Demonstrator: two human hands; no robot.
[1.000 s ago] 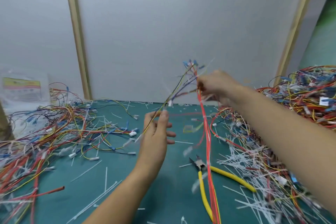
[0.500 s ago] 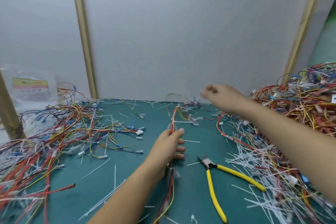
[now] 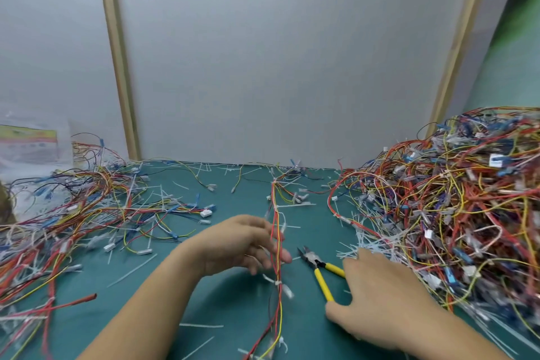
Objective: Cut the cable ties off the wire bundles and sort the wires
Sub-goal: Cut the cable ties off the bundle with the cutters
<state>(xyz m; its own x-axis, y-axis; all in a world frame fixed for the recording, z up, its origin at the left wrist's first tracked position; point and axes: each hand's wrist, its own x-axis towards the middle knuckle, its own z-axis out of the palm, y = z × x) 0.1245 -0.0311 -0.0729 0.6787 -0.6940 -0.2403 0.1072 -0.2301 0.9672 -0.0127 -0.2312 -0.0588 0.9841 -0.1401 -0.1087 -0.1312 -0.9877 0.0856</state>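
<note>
Cutters (image 3: 318, 270) with yellow handles lie flat on the green table (image 3: 163, 327), jaws pointing up-left, and the right hand (image 3: 377, 295) sits spread over the handle ends, fingers open, apparently touching them but not closed round them. Just to their left runs the wire bundle (image 3: 277, 245), a thin red and yellow strand stretched from the back of the table toward the near edge, with white cable ties (image 3: 278, 283) on it. The left hand (image 3: 239, 242) curls loosely against it, fingers half open; motion blur hides whether it pinches the wires or only brushes them. Trouble could come from that loose hold: if the bundle slips while the blades close, the cut could nick insulation instead of the tie. The uncut heap (image 3: 455, 213) crowds the right hand, so lifting the cutters could snag stray loops and drag them in. Snipped tie scraps litter the table and could be mistaken for live ties.
</note>
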